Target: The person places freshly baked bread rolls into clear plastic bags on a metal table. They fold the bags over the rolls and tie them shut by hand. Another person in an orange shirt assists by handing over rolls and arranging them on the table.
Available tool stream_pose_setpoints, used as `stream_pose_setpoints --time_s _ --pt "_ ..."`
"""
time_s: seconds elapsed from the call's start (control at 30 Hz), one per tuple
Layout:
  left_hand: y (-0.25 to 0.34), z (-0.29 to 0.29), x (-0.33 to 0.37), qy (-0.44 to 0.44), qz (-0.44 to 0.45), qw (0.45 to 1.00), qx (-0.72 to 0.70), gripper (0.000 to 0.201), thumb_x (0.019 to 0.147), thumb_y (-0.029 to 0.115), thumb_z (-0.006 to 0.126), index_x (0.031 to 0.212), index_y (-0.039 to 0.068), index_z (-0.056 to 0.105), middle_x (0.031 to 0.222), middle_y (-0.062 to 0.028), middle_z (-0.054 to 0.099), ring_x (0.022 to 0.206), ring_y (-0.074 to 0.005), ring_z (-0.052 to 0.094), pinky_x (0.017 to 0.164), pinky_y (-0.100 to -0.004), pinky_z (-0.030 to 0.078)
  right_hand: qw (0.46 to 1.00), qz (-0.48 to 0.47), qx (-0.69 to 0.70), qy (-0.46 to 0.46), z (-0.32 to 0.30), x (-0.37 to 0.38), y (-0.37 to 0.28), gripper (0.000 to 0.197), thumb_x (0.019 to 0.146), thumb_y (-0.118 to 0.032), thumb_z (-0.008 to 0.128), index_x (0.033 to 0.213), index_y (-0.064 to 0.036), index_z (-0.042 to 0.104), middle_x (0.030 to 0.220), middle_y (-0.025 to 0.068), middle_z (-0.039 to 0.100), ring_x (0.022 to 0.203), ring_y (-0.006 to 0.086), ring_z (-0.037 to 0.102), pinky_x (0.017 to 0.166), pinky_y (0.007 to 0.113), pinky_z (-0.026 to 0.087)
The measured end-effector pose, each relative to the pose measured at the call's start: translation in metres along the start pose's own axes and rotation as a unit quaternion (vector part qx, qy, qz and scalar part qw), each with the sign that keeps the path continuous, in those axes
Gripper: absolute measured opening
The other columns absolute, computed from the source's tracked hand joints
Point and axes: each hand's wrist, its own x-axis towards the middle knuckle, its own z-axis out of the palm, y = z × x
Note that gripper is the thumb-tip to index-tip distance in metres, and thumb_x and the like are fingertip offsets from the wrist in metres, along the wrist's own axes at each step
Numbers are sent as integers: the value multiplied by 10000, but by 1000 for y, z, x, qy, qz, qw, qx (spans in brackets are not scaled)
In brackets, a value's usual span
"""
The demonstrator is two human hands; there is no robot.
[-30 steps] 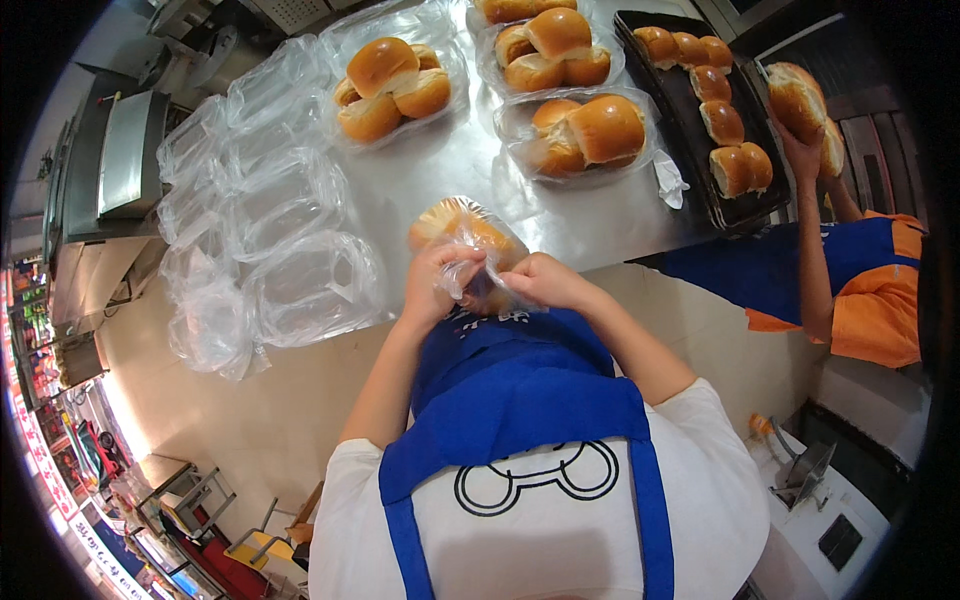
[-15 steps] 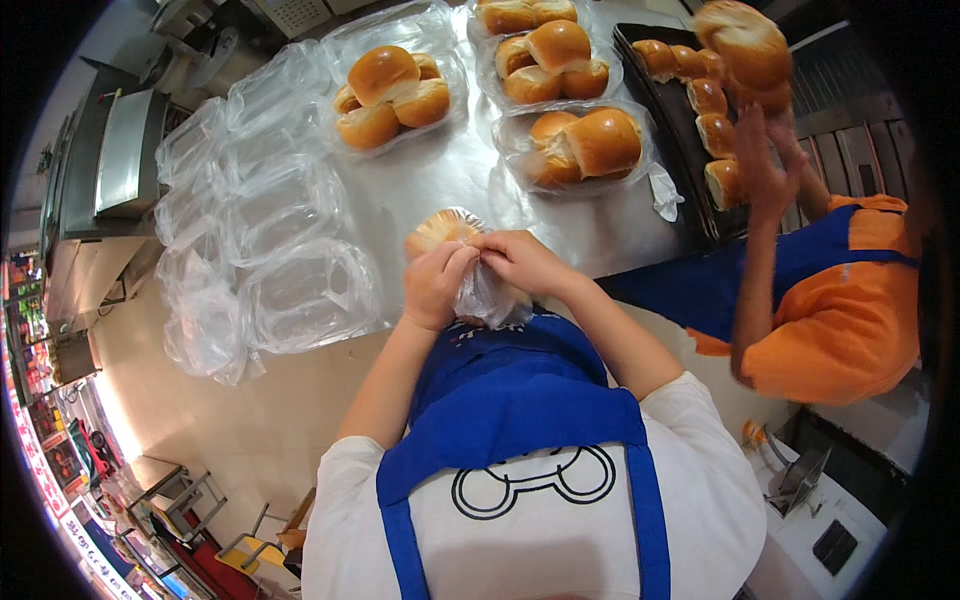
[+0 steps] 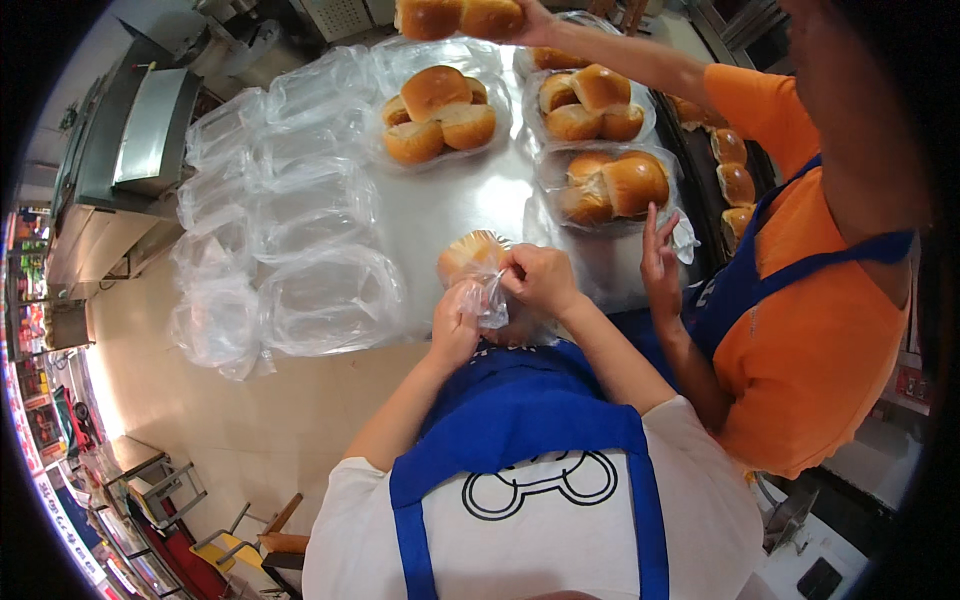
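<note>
At the table's near edge, a clear plastic bag (image 3: 489, 304) with bread (image 3: 465, 256) inside lies between my hands. My left hand (image 3: 457, 324) is closed on the bag's gathered plastic. Opposite it, my right hand (image 3: 541, 281) pinches the same plastic with thumb and fingers. The bread shows through the film just beyond my fingers. Whether a tie is in my fingers is too small to tell.
Clear plastic trays (image 3: 325, 300) cover the left of the metal table (image 3: 425, 205). Glossy buns (image 3: 440, 110) sit in trays farther back and on the right. A co-worker in orange (image 3: 815, 350) leans over from the right, holding buns (image 3: 460, 15). A dark baking tray (image 3: 708, 190) holds more buns.
The co-worker has reached across to the far side of the table with buns. My fingers have shifted on the bag, with its plastic now gathered between my hands. The view has turned slightly.
</note>
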Motion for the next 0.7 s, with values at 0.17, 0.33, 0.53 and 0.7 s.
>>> stream_pose_setpoints --time_s 0.17,0.33,0.53,0.7 --pt "40 -15 48 29 -6 997 -69 255 990 209 442 914 29 606 847 -59 609 791 -168 555 742 -301 450 998 20 20 57 -3 32 -24 97 787 -178 633 835 -94 630 819 111 644 739 315 643 652 405 518" --pt "27 -40 86 74 27 995 -67 268 1006 250 458 855 64 579 782 13 528 729 -86 469 663 -254 393 996 2 -3 94 12 39 -31 175 818 -146 631 978 -75 625 966 119 610 758 283 632 671 367 513" --pt "29 -69 91 49 11 998 -31 217 1001 237 506 952 50 604 837 24 533 754 -69 457 690 -228 391 973 177 52 137 29 -26 -1 315 796 -136 655 1102 -77 609 1186 149 533 1063 334 573 915 397 472" --pt "26 -82 91 14 83 996 -11 208 962 124 558 1133 15 602 995 -43 609 863 -110 553 775 -260 456 938 291 -6 188 20 -91 23 307 805 -128 640 1104 -70 607 1149 145 549 994 318 597 876 401 483"
